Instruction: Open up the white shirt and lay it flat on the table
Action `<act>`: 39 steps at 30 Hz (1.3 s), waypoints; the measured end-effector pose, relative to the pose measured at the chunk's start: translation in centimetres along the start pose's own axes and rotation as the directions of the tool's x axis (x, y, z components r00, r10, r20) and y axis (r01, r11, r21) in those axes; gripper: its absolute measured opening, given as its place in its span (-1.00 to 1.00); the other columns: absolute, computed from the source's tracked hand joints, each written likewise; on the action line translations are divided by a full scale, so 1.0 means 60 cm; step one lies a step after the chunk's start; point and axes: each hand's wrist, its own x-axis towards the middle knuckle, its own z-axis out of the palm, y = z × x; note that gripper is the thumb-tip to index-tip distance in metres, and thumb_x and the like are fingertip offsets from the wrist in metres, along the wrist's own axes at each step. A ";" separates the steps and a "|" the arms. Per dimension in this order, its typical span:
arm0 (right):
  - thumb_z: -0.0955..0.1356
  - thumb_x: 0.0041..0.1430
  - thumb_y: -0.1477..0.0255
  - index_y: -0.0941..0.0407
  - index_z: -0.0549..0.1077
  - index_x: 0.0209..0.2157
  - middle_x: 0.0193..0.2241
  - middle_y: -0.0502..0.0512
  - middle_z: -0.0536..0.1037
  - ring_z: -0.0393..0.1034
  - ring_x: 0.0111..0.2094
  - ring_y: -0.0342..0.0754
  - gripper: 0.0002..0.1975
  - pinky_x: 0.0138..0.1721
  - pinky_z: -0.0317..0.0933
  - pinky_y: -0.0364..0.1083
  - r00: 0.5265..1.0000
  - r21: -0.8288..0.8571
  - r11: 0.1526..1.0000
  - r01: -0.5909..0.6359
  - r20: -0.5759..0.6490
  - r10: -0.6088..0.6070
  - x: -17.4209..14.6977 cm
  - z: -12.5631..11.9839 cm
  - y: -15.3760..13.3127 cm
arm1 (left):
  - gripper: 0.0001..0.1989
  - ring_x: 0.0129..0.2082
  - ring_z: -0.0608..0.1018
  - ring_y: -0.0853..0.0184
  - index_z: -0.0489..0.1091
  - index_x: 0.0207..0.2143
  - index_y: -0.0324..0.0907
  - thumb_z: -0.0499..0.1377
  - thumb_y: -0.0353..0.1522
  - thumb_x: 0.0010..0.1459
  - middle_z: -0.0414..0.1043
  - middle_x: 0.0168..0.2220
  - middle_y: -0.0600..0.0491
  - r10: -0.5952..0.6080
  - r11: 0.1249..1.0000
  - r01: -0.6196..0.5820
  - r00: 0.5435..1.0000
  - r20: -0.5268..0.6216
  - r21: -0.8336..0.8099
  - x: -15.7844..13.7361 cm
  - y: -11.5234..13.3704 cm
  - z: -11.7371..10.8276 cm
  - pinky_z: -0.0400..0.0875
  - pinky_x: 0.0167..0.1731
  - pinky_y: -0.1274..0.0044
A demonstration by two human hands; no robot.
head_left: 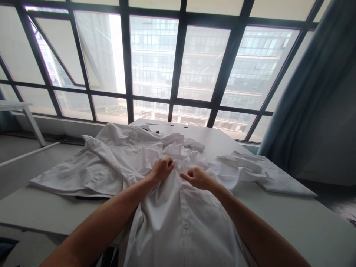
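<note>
From the head camera, a white shirt [167, 211] with a row of buttons runs from the middle of the white table [294, 218] down toward the person, past the near edge. One small button [185, 225] shows below the hands. The left hand [163, 168] is curled up tight, with a bit of the shirt pinched in its fingers. The right hand [198, 178] is just beside it, with a small gap between. Its fingers are bent in and its thumb sticks out toward the left hand. It is on or right over the shirt, but I cannot tell if it has hold of any cloth.

On the left, a big heap of white cloth [91, 170] lies close by the left arm, and its front edge stops before the table's near edge. A strip of table top shows there. On the right, a flat pile of white cloth [280, 178] lies along the table's right edge. Between it and the right arm there is a wide piece of table top, with good room to move. Past the far end of the table stand big windows [152, 55], and a blue curtain [300, 92] hangs at the right.
</note>
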 end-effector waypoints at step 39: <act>0.24 0.03 0.55 0.14 0.39 -0.55 -0.75 -0.09 0.37 0.33 -0.69 -0.15 -0.85 -0.63 0.08 -0.24 0.997 0.351 0.936 -0.010 0.073 -0.017 0.005 0.025 0.008 | -0.83 -0.44 0.47 0.33 0.52 -0.34 -0.20 0.14 -0.34 0.14 0.52 -0.44 0.07 0.218 0.970 -0.162 0.906 0.363 -0.180 -0.037 0.037 -0.019 0.23 -0.42 0.57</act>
